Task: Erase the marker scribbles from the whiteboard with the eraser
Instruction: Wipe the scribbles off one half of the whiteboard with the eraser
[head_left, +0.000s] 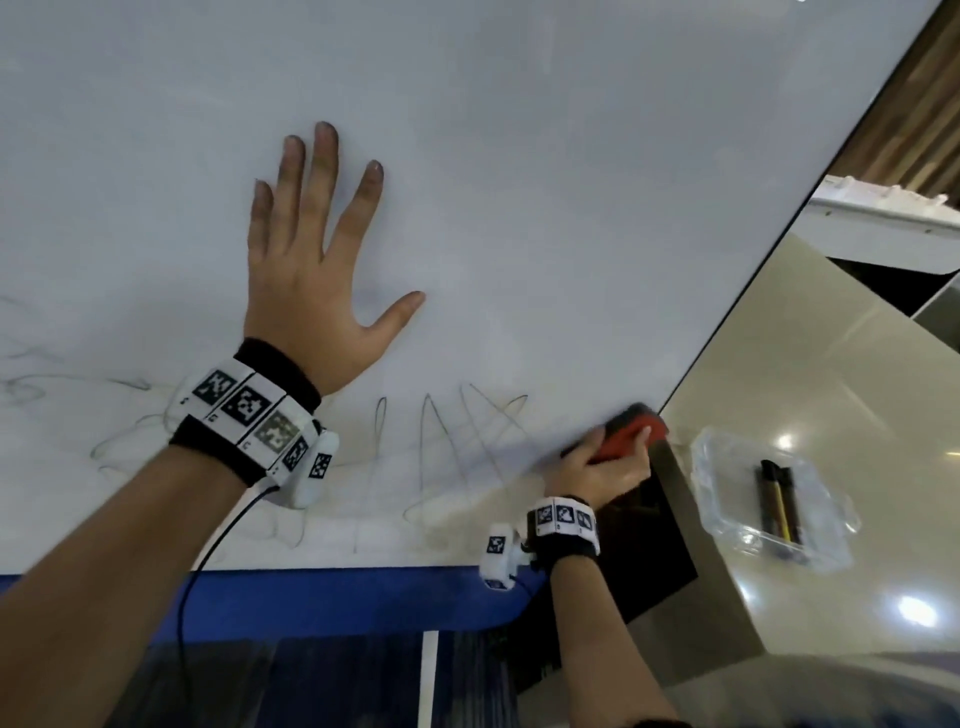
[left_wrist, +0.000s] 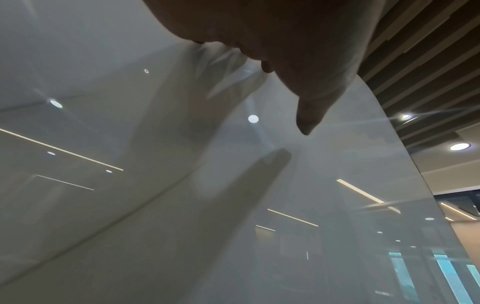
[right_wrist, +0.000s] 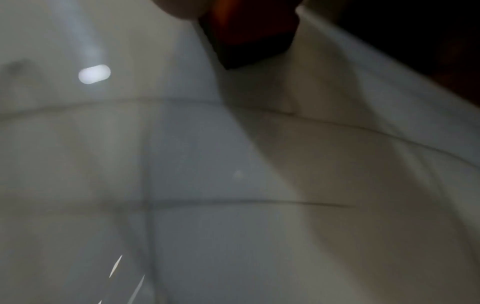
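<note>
A large whiteboard (head_left: 519, 182) fills the head view. Thin dark marker scribbles (head_left: 467, 441) run along its lower part, with fainter smudged loops at the lower left. My left hand (head_left: 317, 249) lies flat on the board above the scribbles, fingers spread and straight. My right hand (head_left: 608, 467) grips a red eraser (head_left: 631, 431) with a dark pad and presses it to the board at its lower right corner. In the right wrist view the eraser (right_wrist: 249, 30) sits at the top against the board (right_wrist: 233, 185). The left wrist view shows my thumb (left_wrist: 309, 115) over the glossy board (left_wrist: 130, 185).
A clear plastic tray (head_left: 727, 457) holding dark markers (head_left: 776, 499) sits on the beige surface to the right of the board. A blue ledge (head_left: 337, 597) runs under the board's lower edge. A black panel (head_left: 654, 561) lies below my right hand.
</note>
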